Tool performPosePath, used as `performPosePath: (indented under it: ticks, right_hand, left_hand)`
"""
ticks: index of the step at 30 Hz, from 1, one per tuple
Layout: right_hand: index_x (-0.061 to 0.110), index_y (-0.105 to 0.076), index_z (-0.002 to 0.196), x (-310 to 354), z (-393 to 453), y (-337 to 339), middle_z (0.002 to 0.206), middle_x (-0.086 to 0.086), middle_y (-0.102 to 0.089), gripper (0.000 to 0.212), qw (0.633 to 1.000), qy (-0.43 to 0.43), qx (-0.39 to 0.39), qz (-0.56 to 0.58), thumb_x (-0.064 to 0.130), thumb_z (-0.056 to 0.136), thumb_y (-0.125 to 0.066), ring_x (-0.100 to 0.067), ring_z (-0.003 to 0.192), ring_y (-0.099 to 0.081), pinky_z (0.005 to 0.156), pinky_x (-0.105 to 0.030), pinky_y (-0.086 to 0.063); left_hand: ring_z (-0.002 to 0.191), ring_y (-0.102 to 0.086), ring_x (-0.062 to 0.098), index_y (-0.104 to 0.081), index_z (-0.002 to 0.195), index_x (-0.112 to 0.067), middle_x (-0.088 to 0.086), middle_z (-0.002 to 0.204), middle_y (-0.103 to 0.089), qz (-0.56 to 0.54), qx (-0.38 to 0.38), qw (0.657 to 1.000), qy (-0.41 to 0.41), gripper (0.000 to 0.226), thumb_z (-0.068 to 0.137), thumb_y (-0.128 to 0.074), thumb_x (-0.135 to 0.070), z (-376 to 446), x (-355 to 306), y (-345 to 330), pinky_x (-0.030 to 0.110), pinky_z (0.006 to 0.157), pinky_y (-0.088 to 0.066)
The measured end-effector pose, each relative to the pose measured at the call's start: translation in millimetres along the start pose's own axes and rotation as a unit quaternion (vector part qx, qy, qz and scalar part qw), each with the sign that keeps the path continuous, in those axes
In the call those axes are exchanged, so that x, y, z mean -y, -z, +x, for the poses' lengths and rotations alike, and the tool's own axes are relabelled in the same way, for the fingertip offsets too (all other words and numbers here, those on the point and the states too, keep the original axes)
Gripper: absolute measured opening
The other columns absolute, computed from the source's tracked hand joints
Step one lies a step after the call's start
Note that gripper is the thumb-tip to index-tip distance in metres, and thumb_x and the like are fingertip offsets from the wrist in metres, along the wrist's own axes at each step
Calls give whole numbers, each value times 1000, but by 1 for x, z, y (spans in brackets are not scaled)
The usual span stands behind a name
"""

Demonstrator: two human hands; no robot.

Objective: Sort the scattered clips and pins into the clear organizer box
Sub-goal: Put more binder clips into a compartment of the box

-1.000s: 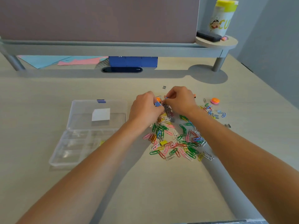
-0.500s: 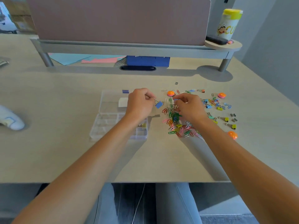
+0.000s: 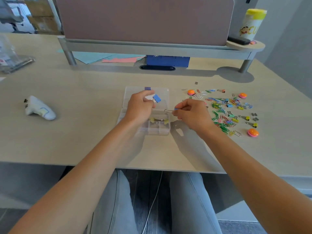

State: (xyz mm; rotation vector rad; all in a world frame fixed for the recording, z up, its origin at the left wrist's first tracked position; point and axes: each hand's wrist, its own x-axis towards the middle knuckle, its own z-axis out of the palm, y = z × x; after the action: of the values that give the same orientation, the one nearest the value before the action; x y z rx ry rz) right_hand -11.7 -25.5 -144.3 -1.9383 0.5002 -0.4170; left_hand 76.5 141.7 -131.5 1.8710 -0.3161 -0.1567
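Clear plastic, lid folded back, the organizer box (image 3: 164,92) lay open on the pale wooden desk (image 3: 84,135) in front of the person. The left hand (image 3: 139,107) hovered over it, fingers curled and pinching a blue binder clip (image 3: 157,98) by its wire handles. The right hand (image 3: 191,114) sat just beside the box's right edge, thumb and forefinger pinching a second small blue clip (image 3: 170,110) whose silver wire loop pointed toward the box. Two yellow binder clips (image 3: 158,120) lay in one of the near compartments. To the right, well apart from the box, the multicoloured paper clips and small binder clips (image 3: 224,112) were scattered on the desk — among them three round orange-and-pink pushpin-like pieces (image 3: 252,132).
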Motion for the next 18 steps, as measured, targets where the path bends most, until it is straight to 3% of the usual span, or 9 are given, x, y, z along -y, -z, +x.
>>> performPosePath:
  ticks: [3,8,11,14,18]
  right_hand:
    - [11,-74,87,8,-3,-9,76,-5,-73,11,1000,3,15,-13,9,79,-81,-15,65,-66,71,-36,-59]
    - [15,-75,83,21,0,-19,80,-5,-74,8,996,-8,57,-70,9,81,-80,-16,68,-64,68,-32,-58]
    - [18,-74,77,23,2,-22,79,-5,-74,12,994,-17,66,-87,9,80,-80,-19,73,-65,74,-38,-60]
    - [19,-73,76,24,2,-24,77,-3,-72,13,993,-16,66,-95,10,81,-79,-19,73,-65,74,-38,-60]
    - [20,-73,77,23,2,-26,77,0,-70,11,993,-19,62,-102,12,82,-80,-17,72,-63,70,-33,-56]
  left_hand:
    - [61,-50,9,-74,109,-17,-3,71,-59,-44,-11,999,21,38,96,-41,-5,-8,-2,9,24,68,-43]
    - [57,-45,15,-70,94,-14,3,67,-56,-148,11,985,90,30,92,-44,-1,-13,-5,20,25,54,-40]
    - [55,-47,18,-63,103,-11,7,69,-56,-314,42,935,158,25,91,-46,3,-15,-5,22,27,52,-41]
    - [55,-47,18,-61,120,-18,7,68,-55,-400,68,896,181,39,92,-43,3,-16,-1,21,29,54,-43]
    - [55,-49,17,-66,118,-15,4,70,-53,-377,109,903,176,40,92,-42,1,-15,2,21,29,56,-45]
